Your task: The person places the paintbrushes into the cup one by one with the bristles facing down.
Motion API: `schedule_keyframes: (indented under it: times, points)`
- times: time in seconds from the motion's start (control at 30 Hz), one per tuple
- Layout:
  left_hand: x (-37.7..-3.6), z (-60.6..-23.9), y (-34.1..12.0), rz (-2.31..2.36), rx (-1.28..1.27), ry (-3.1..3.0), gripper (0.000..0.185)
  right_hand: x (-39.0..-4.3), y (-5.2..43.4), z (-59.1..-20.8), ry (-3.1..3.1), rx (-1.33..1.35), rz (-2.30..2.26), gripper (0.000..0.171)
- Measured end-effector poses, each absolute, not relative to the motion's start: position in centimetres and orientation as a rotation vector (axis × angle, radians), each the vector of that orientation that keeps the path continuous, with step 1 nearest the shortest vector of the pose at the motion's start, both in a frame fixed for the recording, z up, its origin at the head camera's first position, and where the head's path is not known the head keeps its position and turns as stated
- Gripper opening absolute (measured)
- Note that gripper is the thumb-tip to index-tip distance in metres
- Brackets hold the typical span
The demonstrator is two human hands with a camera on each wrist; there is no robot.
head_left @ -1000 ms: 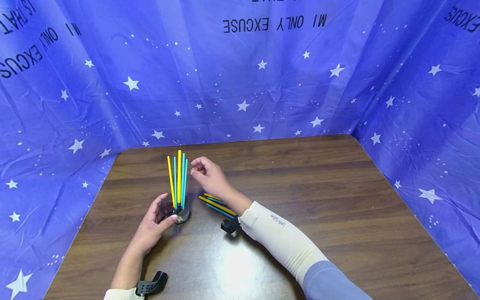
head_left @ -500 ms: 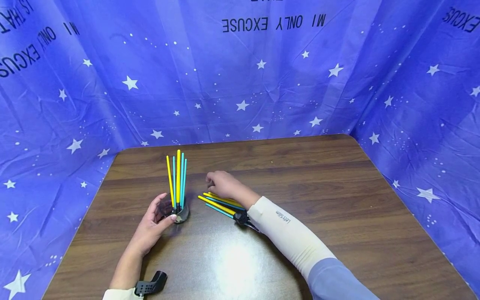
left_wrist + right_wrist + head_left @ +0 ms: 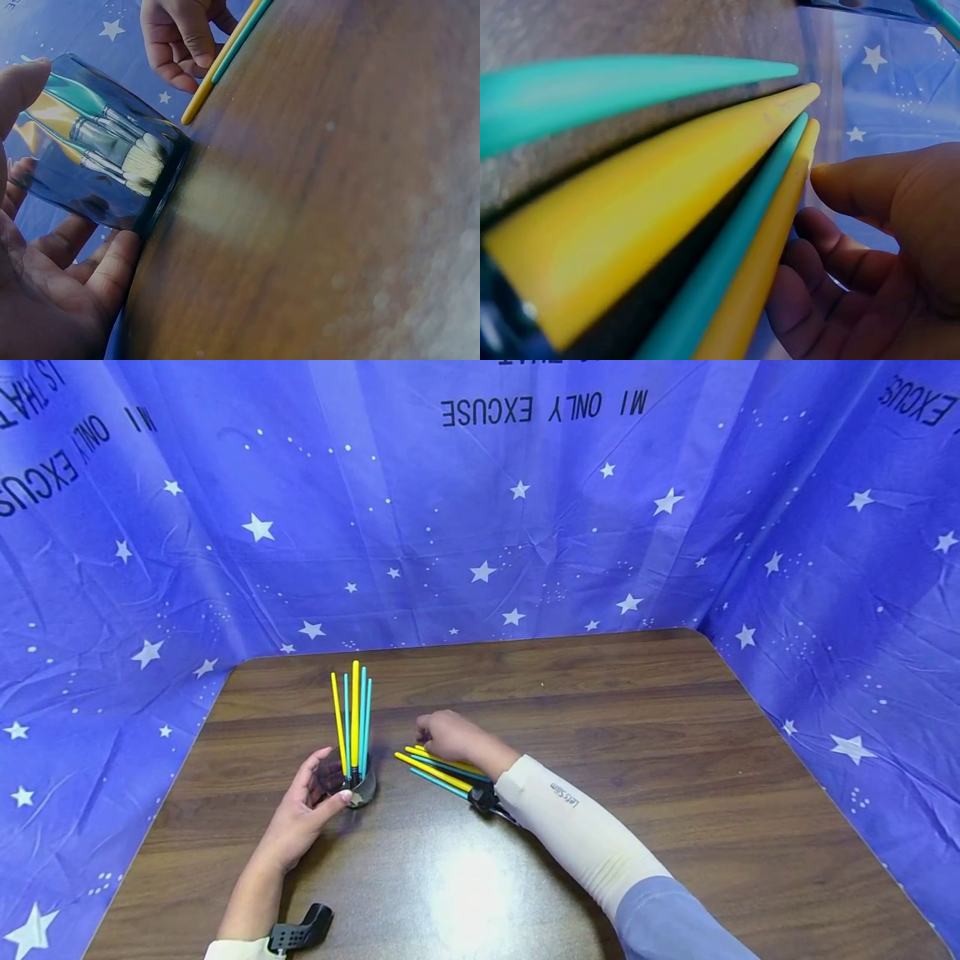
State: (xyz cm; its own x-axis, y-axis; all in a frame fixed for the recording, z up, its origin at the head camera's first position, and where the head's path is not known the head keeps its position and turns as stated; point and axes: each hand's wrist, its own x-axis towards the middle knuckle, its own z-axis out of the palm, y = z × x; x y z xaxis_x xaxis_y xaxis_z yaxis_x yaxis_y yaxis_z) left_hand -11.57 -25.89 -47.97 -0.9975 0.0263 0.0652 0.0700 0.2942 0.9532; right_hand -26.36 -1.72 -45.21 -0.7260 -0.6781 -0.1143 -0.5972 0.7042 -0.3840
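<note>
My left hand (image 3: 296, 817) holds a clear glass (image 3: 364, 792) at the left of the table, thumb on one side and fingers round the other. Several paintbrushes (image 3: 144, 160) stand bristles down in the glass, their yellow and turquoise handles rising above the rim. My right hand (image 3: 452, 737) is over a group of paintbrushes lying on the table. In the right wrist view its thumb and bent fingers are right beside the outermost yellow paintbrush (image 3: 761, 259), near the handle's end, with a gap between thumb and forefinger. A thicker yellow paintbrush (image 3: 660, 187) and turquoise ones lie alongside.
The brown wooden table (image 3: 637, 760) reaches back to a blue star-patterned curtain (image 3: 480, 527), which also hangs at both sides. A black wrist camera (image 3: 303, 928) sits on the left forearm; another black wrist camera (image 3: 483, 796) overlaps the lying brushes.
My right hand has moved away from the brushes standing in the glass, rightward and down to the lying ones. My left hand and the glass have stayed in place.
</note>
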Motion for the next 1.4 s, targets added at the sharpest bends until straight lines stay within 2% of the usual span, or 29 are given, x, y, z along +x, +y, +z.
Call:
schedule_keyframes:
  times: [0.63,1.4]
  points:
    - [-11.65,-47.96,-25.77,-1.863,-0.144,-2.439,0.068,-26.71,-1.51,-45.54,2.636,-1.036,-0.498,0.008]
    - [-11.59,-48.18,-25.91,-1.872,-0.106,-2.466,0.069,-27.02,-1.22,-45.51,2.546,-1.073,-0.575,0.011]
